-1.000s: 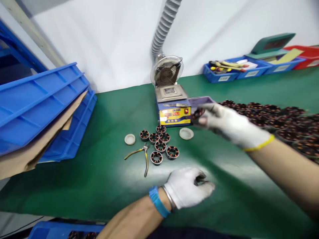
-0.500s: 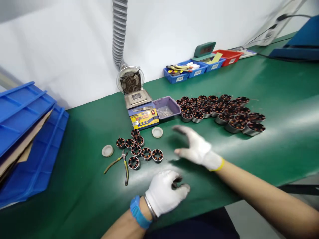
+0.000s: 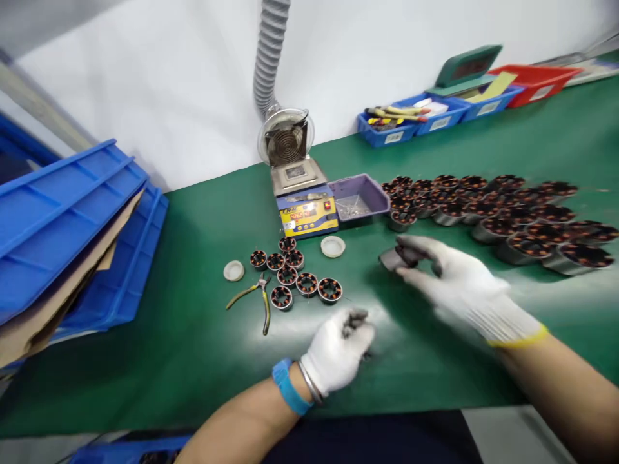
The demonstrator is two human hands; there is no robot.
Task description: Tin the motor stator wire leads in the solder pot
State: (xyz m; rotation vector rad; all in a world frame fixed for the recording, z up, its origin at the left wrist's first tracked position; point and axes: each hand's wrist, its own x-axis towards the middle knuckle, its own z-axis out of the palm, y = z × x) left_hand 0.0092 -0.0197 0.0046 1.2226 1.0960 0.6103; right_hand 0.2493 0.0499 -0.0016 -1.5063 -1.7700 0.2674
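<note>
Both hands wear white gloves. My right hand (image 3: 459,283) hovers over the green bench mat (image 3: 193,335), fingers pinched on a small round metal motor stator (image 3: 394,259), left of a large group of several copper-wound stators (image 3: 503,209). My left hand (image 3: 338,348) rests near the front edge, fingers curled with dark tips; whether it holds anything I cannot make out. A smaller cluster of several stators (image 3: 294,280) lies ahead of it, beside yellow-handled pliers (image 3: 256,299).
A blue-and-yellow solder pot (image 3: 304,206) with a fan and grey hose (image 3: 271,58) stands at the back, a purple tray (image 3: 360,196) beside it. Two white caps (image 3: 234,270) (image 3: 333,246) lie on the mat. Blue crates (image 3: 72,219) are stacked left; small bins (image 3: 435,116) sit far right.
My right hand, spread open half a second ago, now pinches a stator taken from the large group. The left hand stayed curled near the front edge. The view swung left.
</note>
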